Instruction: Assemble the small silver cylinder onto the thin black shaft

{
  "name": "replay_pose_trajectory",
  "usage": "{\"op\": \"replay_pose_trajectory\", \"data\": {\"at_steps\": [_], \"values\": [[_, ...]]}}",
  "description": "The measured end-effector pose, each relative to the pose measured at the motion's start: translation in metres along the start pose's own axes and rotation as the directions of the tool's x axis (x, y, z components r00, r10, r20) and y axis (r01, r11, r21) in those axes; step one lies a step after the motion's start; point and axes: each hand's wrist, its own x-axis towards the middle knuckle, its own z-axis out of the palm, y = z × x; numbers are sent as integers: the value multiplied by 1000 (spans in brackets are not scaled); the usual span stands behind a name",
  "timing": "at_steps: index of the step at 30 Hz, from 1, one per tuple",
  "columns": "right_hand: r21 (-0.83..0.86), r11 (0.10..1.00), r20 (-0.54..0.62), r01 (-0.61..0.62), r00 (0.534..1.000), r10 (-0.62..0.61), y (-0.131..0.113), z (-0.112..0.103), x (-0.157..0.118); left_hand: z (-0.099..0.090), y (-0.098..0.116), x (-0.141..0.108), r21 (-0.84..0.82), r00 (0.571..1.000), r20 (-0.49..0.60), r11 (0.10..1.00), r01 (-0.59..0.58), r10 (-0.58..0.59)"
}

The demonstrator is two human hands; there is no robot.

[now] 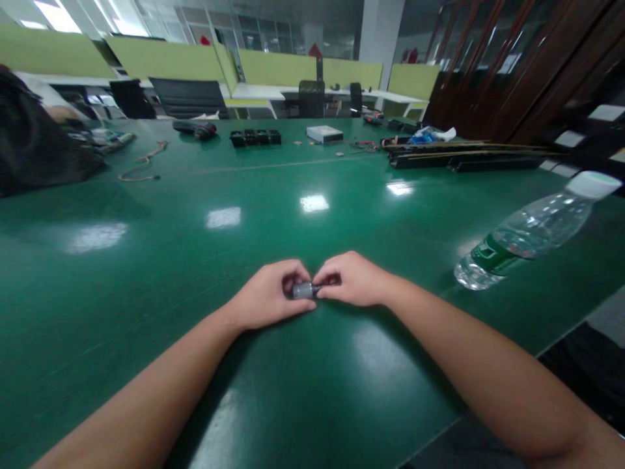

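Note:
A small grey cylindrical part [303, 290] with a thin dark end lies level between my hands, low over the green table [312, 241]. My left hand [263, 296] is closed around the cylinder's thicker body, with the thumb on the near side and the fingers curled on the far side. From the right, my right hand [359, 280] pinches the thin dark end between thumb and fingers. The fingertips of both hands almost meet. Too little of the part shows to tell exactly what it is.
To the right stands a clear water bottle [527, 241] with a white cap. Far back are a white box [324, 134], black modules [255, 137], a cable [144, 161] and long black strips [439, 156]. A dark bag [39, 143] sits at the left.

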Motion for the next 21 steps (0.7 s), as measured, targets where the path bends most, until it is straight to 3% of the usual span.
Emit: {"op": "replay_pose_trajectory", "data": {"at_steps": [5,21], "values": [[-4,1000,-1,-3,1000,3,1,-4,-2,-2,1,0,-29,999,7,999,-40,40],[-24,999,-20,22,1000,-23,-1,-4,-3,0,2,2,-6,1000,-19,1000,-16,16]]}}
